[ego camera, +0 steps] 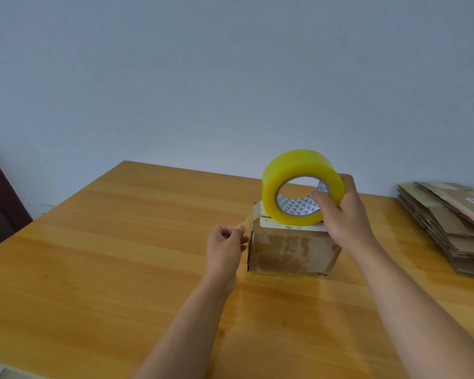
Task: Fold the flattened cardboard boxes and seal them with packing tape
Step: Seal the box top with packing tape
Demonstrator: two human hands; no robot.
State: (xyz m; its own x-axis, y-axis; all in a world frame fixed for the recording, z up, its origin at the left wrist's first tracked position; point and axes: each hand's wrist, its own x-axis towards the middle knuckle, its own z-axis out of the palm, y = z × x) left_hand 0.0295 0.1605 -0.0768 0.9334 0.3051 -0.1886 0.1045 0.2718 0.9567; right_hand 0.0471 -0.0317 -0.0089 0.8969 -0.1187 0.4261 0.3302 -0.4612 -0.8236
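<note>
Wooden tabletop [107, 255] under a plain wall. Right hand [342, 212] has a closed grip on the tape roll [301, 184], thumb inside the core, roll on edge atop the box [293, 250] at centre right. Left hand [225, 247], just left of the box, pinches what looks like the free tape end. Tape would run left to right across the box top; right hand is nearer. Flat cartons [449, 225] stacked at far right.
</note>
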